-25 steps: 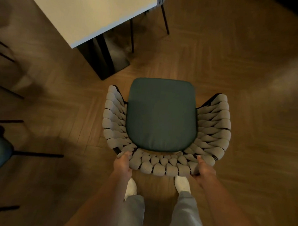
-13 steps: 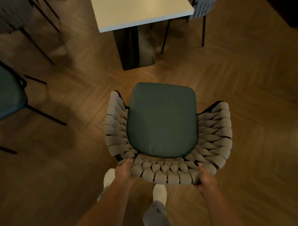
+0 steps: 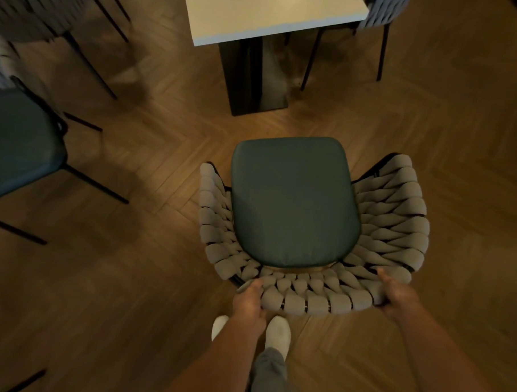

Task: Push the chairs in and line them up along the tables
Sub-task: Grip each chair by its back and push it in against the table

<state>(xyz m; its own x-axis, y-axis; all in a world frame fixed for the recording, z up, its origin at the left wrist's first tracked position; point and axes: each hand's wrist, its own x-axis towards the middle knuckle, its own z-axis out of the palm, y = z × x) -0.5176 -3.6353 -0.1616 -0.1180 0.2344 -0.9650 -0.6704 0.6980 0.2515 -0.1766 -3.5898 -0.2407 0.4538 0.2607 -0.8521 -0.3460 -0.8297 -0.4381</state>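
Grey woven-strap armchair with dark green cushioned seat (image 3: 295, 200) standing on brown herringbone wood floor (image 3: 461, 130), centre-right of view, seat front facing white rectangular tabletop (image 3: 271, 12) at top. Not yet under the table: bare floor between seat front and black slab pedestal leg (image 3: 241, 76). Chair set slightly to the right of the table's near end, roughly square to it.

Left hand (image 3: 248, 302) gripping the woven backrest rim at its left rear corner, fingers curled over the strap edge. Right hand (image 3: 396, 293) gripping the rim at the right rear corner, thumb on top of the weave, fingers underneath, hidden. Hands well apart, one at each end of the backrest curve, both forearms reaching in from bottom edge.

Two white shoes (image 3: 278, 334) and grey trouser leg (image 3: 268, 377) just behind the backrest.

Second chair with dark teal seat and thin black metal legs (image 3: 19, 144) at left edge, well apart from table, partly cut off. Blurred grey woven chair (image 3: 28, 8) at upper left. Another grey woven chair on black legs (image 3: 381, 11) at far right side of table, mostly out of frame.
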